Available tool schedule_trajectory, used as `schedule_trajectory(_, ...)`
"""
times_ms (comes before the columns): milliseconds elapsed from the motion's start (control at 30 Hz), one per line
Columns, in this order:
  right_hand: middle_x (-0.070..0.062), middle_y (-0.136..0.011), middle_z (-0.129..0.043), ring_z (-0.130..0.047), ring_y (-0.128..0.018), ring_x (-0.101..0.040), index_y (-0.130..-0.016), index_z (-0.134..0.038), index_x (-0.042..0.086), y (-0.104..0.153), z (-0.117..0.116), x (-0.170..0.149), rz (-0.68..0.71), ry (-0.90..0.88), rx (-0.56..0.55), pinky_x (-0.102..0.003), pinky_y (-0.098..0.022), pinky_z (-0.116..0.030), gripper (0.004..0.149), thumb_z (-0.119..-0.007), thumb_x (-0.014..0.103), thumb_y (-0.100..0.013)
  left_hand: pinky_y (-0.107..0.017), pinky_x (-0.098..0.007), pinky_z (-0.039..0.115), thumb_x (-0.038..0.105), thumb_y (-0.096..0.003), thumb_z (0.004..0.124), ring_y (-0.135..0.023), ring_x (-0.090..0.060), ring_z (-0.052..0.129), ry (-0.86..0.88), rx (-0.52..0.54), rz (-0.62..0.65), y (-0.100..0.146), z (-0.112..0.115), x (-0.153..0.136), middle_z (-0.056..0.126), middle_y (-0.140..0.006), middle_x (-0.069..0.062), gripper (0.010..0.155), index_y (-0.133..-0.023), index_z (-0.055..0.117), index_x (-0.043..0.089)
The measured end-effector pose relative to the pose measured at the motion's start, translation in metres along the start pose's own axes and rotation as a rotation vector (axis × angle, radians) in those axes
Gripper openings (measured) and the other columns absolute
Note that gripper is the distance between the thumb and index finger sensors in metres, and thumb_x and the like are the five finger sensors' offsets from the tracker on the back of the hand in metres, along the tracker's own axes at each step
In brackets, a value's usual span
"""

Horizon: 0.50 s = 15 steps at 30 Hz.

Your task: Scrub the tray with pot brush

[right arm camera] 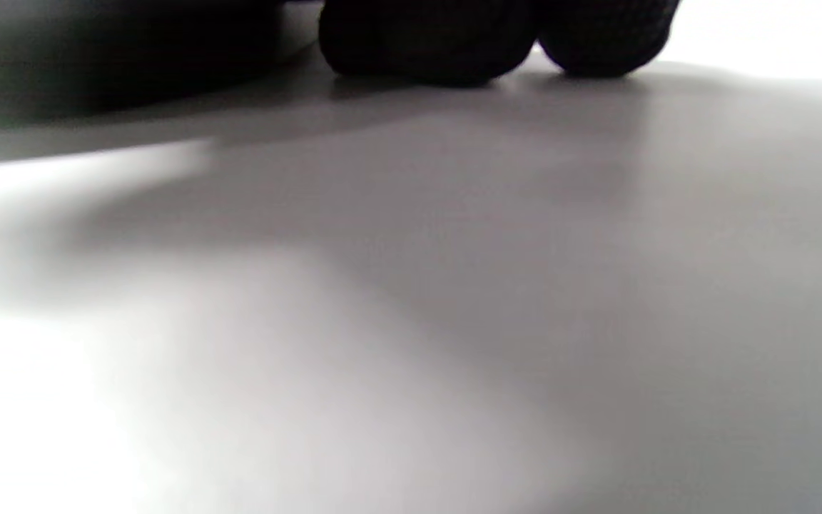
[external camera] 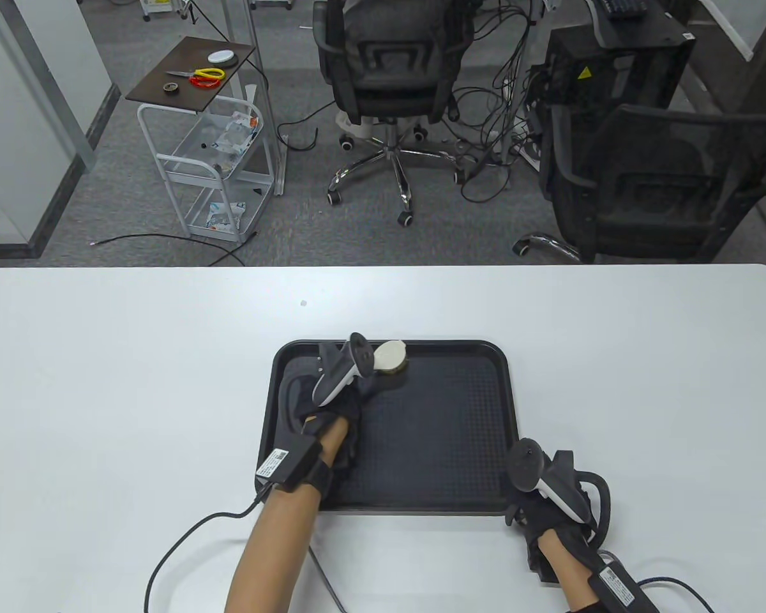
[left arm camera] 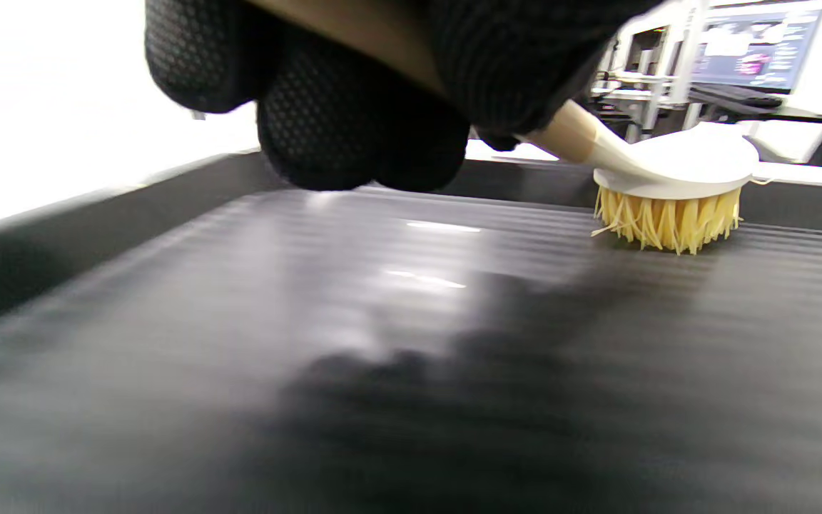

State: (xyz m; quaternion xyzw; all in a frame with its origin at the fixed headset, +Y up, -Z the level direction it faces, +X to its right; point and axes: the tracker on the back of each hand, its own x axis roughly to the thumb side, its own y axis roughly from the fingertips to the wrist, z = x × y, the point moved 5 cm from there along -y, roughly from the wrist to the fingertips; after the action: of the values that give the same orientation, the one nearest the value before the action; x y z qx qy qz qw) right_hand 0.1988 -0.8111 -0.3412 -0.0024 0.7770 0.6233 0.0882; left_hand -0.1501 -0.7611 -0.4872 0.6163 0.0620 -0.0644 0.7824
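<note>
A black ribbed tray lies on the white table. My left hand is over the tray's left half and grips the wooden handle of the pot brush. The brush has a white round head and yellow bristles, which press on the tray floor near the far rim; the brush head shows in the left wrist view. My right hand rests at the tray's near right corner, fingers curled down on the table. Whether it grips the tray rim is hidden.
Cables run from both wrists across the table's near edge. Beyond the table's far edge stand two black office chairs, a white wire cart and a tangle of floor cables.
</note>
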Motion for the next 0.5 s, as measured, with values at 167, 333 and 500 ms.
schedule_trajectory(167, -0.008, -0.079, -0.077, -0.086, -0.056, -0.018, -0.106, -0.048, 0.009, 0.0, 0.0, 0.0, 0.0, -0.004, 0.003, -0.05, -0.056, -0.074, 0.07, -0.072, 0.045, -0.05, -0.063, -0.05, 0.071, 0.032, -0.0451, 0.076, -0.067, -0.025, 0.095, 0.004, -0.011, -0.09, -0.002, -0.001, -0.054, 0.085, -0.09, -0.005, 0.055, -0.1, 0.072, 0.037)
schedule_trajectory(333, -0.008, -0.08, -0.077, -0.086, -0.056, -0.018, -0.106, -0.048, 0.01, -0.001, 0.0, 0.0, 0.002, -0.01, 0.009, -0.05, -0.057, -0.074, 0.07, -0.072, 0.044, -0.05, -0.063, -0.05, 0.071, 0.032, -0.0453, 0.076, -0.068, -0.025, 0.095, -0.009, -0.011, -0.152, 0.0, -0.003, -0.084, 0.085, -0.09, -0.005, 0.055, -0.1, 0.072, 0.037)
schedule_trajectory(500, -0.009, -0.08, -0.077, -0.086, -0.057, -0.018, -0.106, -0.048, 0.008, -0.001, 0.0, 0.0, 0.002, -0.009, 0.013, -0.05, -0.057, -0.074, 0.071, -0.072, 0.044, -0.05, -0.064, -0.05, 0.071, 0.034, -0.046, 0.075, -0.071, -0.025, 0.094, -0.104, 0.013, -0.206, 0.009, -0.007, -0.094, 0.084, -0.091, -0.004, 0.056, -0.101, 0.07, 0.037)
